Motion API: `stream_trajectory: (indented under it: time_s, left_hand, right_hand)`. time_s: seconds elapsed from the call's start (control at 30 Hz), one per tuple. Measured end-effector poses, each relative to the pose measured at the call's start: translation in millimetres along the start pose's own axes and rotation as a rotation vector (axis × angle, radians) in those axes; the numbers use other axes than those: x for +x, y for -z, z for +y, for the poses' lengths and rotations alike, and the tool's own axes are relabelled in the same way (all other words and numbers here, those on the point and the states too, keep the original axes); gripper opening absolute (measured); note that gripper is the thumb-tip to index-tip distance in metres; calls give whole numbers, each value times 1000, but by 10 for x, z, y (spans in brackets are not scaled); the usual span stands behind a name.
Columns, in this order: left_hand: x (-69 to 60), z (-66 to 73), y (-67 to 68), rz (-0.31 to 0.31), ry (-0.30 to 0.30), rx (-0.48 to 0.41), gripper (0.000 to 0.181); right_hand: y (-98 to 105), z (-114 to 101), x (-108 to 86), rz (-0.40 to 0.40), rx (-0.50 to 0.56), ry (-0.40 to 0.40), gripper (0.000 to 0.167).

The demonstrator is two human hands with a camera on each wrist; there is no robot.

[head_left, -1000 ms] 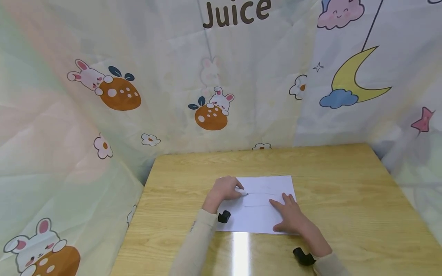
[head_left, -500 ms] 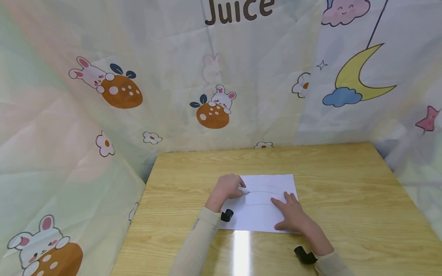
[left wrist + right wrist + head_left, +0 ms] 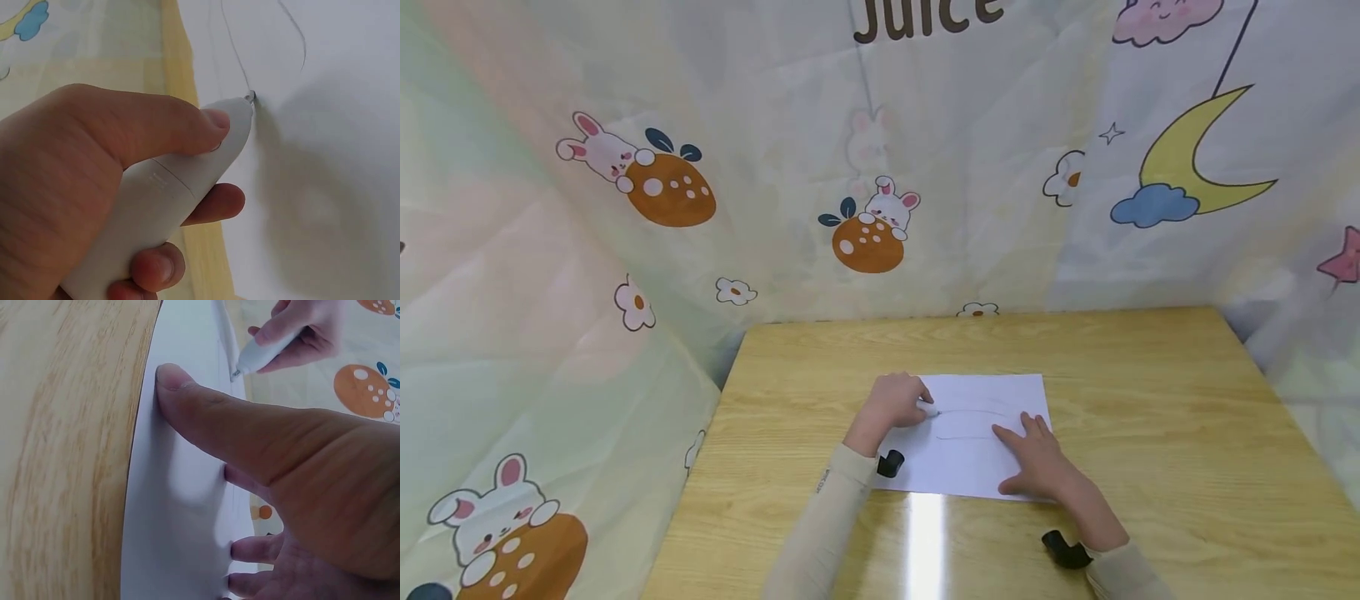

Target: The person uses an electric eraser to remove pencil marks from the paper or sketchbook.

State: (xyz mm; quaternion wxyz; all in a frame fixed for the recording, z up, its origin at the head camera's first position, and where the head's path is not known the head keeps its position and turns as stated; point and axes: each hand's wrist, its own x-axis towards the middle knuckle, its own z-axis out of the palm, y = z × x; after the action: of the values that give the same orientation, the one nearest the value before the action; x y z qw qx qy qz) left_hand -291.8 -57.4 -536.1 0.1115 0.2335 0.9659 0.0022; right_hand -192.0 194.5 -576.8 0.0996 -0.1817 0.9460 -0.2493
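Note:
A white sheet of paper (image 3: 958,468) lies on the table with thin pencil-like lines on it. My left hand (image 3: 897,402) grips a thick white pen-like tool (image 3: 156,194), thumb on top and fingers curled beneath. The small metal tip touches the paper at the end of a long line in the left wrist view. My right hand (image 3: 1041,458) rests spread on the right part of the sheet; in the right wrist view its thumb (image 3: 206,412) lies near the paper's edge, fingertips pressing the sheet.
The wooden table (image 3: 1150,417) surrounds the sheet. A black curved piece (image 3: 891,463) is at the left wrist and another (image 3: 1065,550) at the right wrist. A printed cloth (image 3: 970,192) with rabbits, a moon and flowers hangs behind the table and at its sides.
The head view has shifted slightly, so the printed cloth shows higher. My left hand and the tool have moved only slightly; my right hand stays spread on the paper.

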Motion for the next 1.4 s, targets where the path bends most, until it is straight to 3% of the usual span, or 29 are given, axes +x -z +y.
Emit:
stream_trajectory:
  time_s: [0.3,0.5,0.63,0.77,1.03,1.2,1.4]
  left_hand:
    - [53,86,52,24,-55,60,23]
    - [49,38,40,-7,-34,32,23]
    - [102,40,33,-7,-65,11,22]
    - [135,20,24,-47,-101,-41,22]
    - [118,-131,-44,-63,-69,-140,21]
    - [135,-146,-47,-57,-110,-190,23]
    - [144,-182,-41,-48,-67,-173,23]
  right_hand:
    - [-25,33,22,-24,8,-33,86]
    - [-13,27,1,-26,30,-31,86]
    - [-11,34,-13,-7,25,-29,85]
    - [-22,35,-30,-22,31,-33,86]
    - [-27,27,-27,-7,24,-16,86]
    - [-2,24,-25,-6,18,-11,85]
    - [5,39,3,-6,11,-5,85]
